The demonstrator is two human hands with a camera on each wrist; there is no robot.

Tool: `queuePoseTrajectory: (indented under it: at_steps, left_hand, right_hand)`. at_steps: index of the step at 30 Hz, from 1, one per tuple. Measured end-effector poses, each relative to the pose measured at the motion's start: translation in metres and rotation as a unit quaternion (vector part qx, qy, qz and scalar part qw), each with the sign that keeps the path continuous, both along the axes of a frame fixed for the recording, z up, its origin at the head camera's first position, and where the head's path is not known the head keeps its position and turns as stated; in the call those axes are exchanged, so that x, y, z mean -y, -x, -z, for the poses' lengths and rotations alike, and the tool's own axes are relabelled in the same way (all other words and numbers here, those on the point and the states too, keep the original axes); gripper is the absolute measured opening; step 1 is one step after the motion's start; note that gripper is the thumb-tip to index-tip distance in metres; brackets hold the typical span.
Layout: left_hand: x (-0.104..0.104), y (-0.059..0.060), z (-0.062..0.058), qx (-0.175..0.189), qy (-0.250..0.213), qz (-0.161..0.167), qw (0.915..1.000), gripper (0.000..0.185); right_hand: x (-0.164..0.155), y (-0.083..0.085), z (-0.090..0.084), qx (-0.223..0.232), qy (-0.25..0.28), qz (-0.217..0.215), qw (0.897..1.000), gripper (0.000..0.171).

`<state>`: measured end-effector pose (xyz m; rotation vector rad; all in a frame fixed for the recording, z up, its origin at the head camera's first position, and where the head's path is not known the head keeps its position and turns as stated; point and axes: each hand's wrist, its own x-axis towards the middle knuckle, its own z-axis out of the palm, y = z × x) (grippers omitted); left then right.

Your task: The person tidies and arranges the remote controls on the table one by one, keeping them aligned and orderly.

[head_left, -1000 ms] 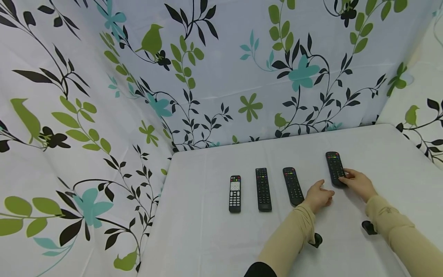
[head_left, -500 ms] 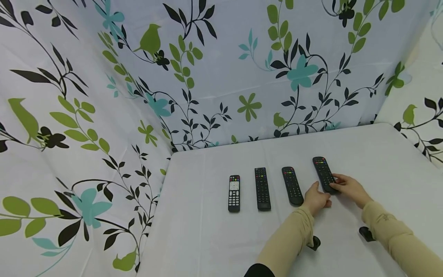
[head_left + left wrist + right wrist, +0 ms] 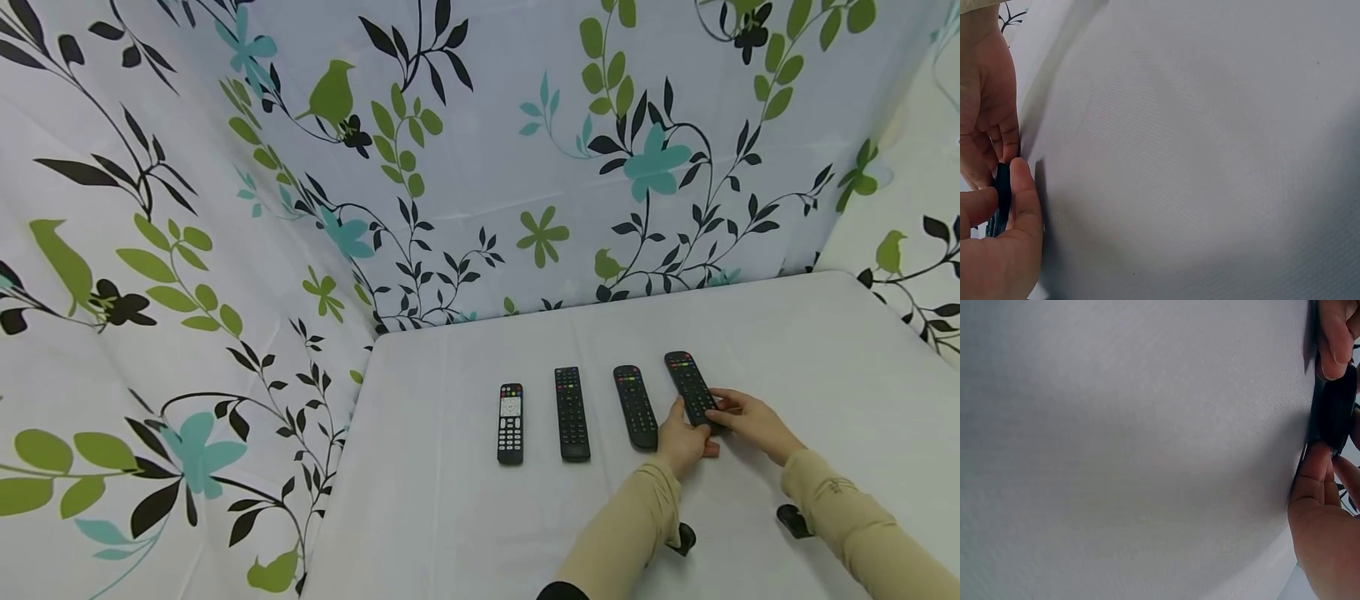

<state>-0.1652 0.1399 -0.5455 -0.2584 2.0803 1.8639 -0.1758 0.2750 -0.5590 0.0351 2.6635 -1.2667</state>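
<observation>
A black remote control (image 3: 686, 383) with coloured buttons near its top lies tilted on the white table, rightmost in a row. My right hand (image 3: 753, 423) grips its lower right side, thumb on the button face. At its lower left end, my left hand (image 3: 681, 442) pinches it between thumb and fingers. The left wrist view shows the remote's dark end (image 3: 1002, 187) between thumb and fingertips, close over the cloth. From the right wrist, its black end (image 3: 1338, 409) appears between both hands. Just left of it lies another black remote (image 3: 636, 407), near the left hand's fingers.
Farther left are a long black remote (image 3: 572, 415) and a smaller remote (image 3: 510, 423) with white buttons. A white cloth covers the table (image 3: 465, 525). A leaf-patterned curtain (image 3: 480, 167) stands behind and at the sides. Dark wrist devices (image 3: 793, 521) hang under the sleeves.
The rightmost remote has slid left and toward me in my right hand, nearer the others. My left hand, earlier apart from it, now holds its lower end.
</observation>
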Motion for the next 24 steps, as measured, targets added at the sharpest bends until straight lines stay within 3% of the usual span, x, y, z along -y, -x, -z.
queuePoseTrajectory:
  at_steps: [14,24]
  left_hand:
    - [0.001,0.0,-0.004,-0.012,0.047,0.009,0.9988,0.057]
    - [0.003,-0.008,-0.01,-0.002,0.066,0.009,0.9977,0.063]
  right_hand:
    - [0.002,-0.004,-0.008,-0.008,0.001,-0.005,1.0,0.062]
    - [0.002,-0.009,-0.005,-0.006,-0.011,-0.002,1.0,0.064]
